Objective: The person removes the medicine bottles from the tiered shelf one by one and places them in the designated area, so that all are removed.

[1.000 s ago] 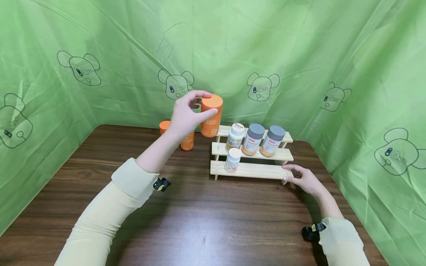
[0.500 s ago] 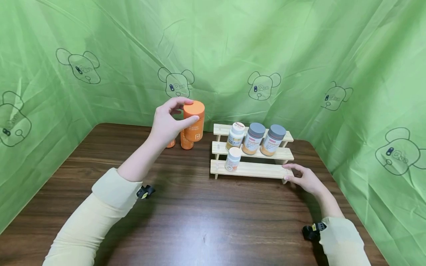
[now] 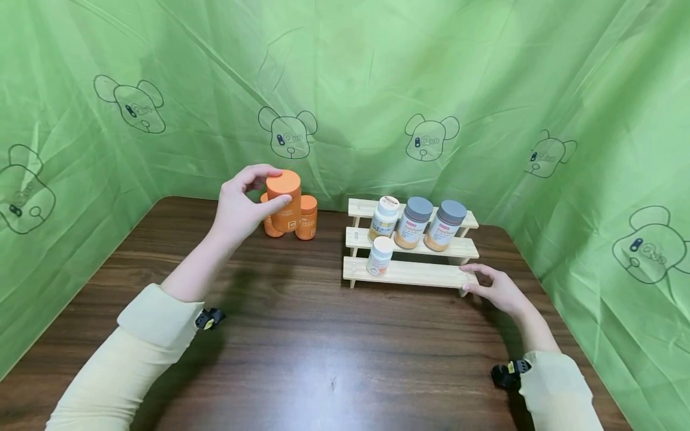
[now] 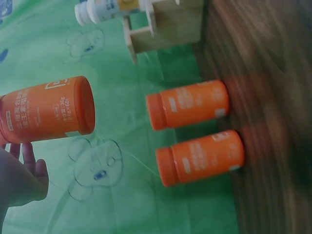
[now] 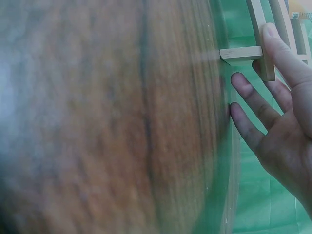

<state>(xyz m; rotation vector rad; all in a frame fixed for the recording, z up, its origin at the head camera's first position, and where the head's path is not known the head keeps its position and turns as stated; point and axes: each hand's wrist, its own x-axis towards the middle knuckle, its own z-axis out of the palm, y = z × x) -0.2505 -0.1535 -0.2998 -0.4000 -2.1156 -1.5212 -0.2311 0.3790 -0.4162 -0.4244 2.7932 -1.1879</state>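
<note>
My left hand grips a large orange pill bottle round its upper part, thumb in front and fingers behind. It is held up above the table; in the left wrist view the bottle hangs well apart from two smaller orange bottles standing on the wood. In the head view it partly covers the left of these, while the right one shows beside it. At the right end of a three-step wooden rack, my right hand pinches the lowest board between thumb and fingers.
On the rack's middle step stand a white bottle and two grey-capped bottles. A small white bottle is at the left of the lowest step. Green cloth with bear drawings encloses the dark wooden table.
My left hand has carried the large orange bottle leftward and slightly lower, away from the rack to the smaller orange bottles. The right hand keeps its place on the rack.
</note>
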